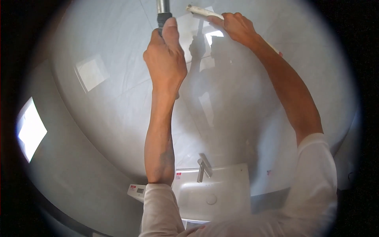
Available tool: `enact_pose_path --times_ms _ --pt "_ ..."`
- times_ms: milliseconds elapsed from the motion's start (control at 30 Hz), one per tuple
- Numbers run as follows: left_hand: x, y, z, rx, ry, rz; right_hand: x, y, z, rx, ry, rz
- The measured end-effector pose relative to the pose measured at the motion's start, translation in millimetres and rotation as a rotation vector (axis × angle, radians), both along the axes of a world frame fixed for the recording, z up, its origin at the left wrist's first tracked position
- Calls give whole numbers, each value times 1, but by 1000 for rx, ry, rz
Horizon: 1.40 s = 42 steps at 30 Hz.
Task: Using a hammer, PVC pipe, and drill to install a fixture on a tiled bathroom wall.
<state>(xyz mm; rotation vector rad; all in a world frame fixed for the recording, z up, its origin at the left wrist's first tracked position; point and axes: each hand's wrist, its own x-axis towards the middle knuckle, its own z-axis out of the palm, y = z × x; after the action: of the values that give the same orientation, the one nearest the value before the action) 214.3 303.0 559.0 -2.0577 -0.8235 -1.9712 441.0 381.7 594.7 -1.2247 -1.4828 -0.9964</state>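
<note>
Both arms are stretched upward before the glossy wall [126, 114]. The dark collar [162, 19] of one metal pole [162, 6] is clasped by the left hand [166, 57], its thumb laid upward. One white bar [203, 12] is gripped by the right hand [239, 29], its end pointed toward the pole but apart from it. Below, one white basin [237, 177] is seen, with one round drain [211, 199] in it and one faucet [200, 170] at its back.

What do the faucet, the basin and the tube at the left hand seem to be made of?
Faucet: probably metal, smooth; its grey body shines softly. Basin: perhaps ceramic, glossy white, judging by soft highlights; composite is possible. Tube: likely metal, polished, from its bright streak.
</note>
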Motion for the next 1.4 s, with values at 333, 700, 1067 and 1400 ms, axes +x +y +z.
enact_pose_path --times_ms 333,700,1067,1400 --pt "-21 -5 -7 229 -146 -224 4 18 0 -162 145 -13" --pt "4 45 -11 222 -74 64 -1 13 -2 -52 76 16" --pt "-5 19 -3 437 -178 -121 1 16 1 -113 30 -51" --pt "-4 5 -4 229 -131 -136 -3 19 -7 -143 46 -6"
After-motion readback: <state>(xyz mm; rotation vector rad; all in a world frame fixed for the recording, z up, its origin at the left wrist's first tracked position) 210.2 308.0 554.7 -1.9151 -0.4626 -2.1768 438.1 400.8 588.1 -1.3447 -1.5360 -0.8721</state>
